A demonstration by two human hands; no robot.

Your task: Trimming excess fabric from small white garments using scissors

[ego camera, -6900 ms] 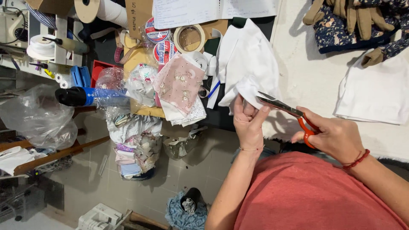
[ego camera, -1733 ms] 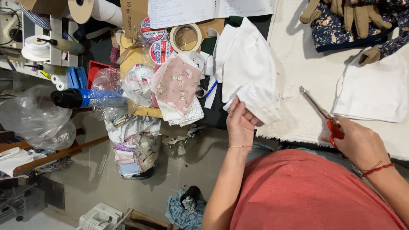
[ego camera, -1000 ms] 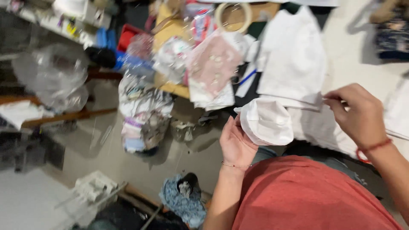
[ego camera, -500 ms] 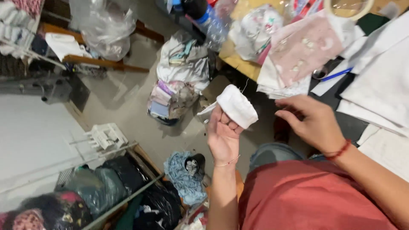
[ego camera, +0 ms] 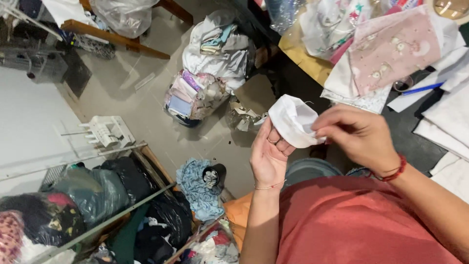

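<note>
L hand [ego camera: 267, 157] cups a small white fabric piece [ego camera: 293, 120] from below; R hand [ego camera: 359, 137] pinches its right edge, above bags of scraps [ego camera: 198, 93].

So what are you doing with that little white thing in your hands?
A person in a red shirt holds a small white piece of folded fabric in both hands above the floor. The left hand cradles it from beneath, while the right hand pinches its edge. Beside them, a table edge carries pink printed fabric pieces and a blue pen. Clear bags of fabric scraps sit on the grey floor below.
</note>
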